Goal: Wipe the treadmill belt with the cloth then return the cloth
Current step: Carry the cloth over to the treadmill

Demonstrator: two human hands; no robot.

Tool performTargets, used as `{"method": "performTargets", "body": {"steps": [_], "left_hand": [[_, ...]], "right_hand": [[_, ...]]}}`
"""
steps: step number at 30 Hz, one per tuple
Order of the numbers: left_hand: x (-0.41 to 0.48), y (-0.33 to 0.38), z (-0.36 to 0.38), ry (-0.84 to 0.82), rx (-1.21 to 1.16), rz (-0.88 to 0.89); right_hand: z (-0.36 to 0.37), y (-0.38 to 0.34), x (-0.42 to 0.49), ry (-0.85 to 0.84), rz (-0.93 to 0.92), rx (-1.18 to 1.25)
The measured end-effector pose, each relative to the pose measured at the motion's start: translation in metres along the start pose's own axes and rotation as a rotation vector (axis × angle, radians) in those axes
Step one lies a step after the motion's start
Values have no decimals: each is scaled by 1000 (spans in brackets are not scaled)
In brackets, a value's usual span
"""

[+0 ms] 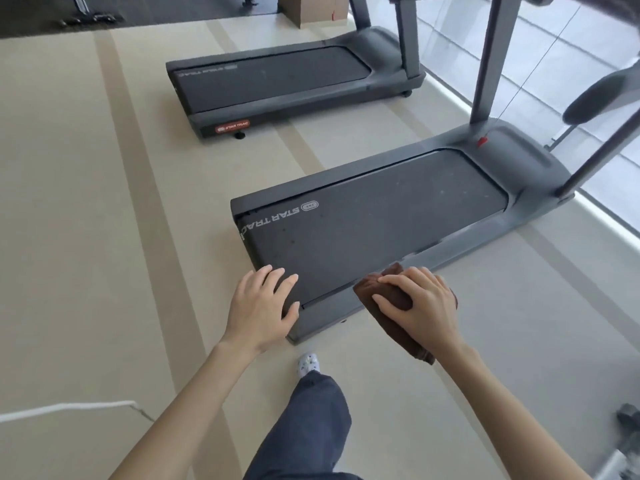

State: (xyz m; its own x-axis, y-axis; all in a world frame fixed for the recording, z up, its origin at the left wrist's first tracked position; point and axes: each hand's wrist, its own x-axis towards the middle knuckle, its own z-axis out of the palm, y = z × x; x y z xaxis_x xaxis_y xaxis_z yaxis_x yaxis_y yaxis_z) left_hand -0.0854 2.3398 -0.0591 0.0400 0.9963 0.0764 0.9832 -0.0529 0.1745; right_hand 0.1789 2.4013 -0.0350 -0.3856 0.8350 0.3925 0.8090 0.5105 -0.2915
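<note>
A grey treadmill stands in front of me with its dark belt [374, 220] running away to the upper right. My right hand [420, 306] holds a bunched brown cloth [391, 299] over the near right side rail of the deck. The cloth's tail hangs down under my wrist. My left hand [261, 306] lies with straight, spread fingers over the near left corner of the belt, holding nothing.
A second treadmill [277, 84] stands farther back on the beige floor. A cardboard box [311, 8] sits behind it. Glass panels run along the right. My leg and shoe [308, 363] are just below the deck's end. A white cable [69, 408] lies lower left.
</note>
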Motion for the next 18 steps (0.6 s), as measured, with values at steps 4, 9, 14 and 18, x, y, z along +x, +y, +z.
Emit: {"method": "performTargets", "body": {"steps": [4,9,14,18], "left_hand": [[59,-17,11,-52,-14,-106],[113,-40,23,-80,-17,-163],[148,-56,32,-79,-26,-234],[163,-71,43,-48,-71,-391]], "right_hand": [[24,21,79,-35,-79,10],[58,32,153,-66,-144,50],[88,41,196,-130,-223,83],[108,56,222,-229,-266,126]]}}
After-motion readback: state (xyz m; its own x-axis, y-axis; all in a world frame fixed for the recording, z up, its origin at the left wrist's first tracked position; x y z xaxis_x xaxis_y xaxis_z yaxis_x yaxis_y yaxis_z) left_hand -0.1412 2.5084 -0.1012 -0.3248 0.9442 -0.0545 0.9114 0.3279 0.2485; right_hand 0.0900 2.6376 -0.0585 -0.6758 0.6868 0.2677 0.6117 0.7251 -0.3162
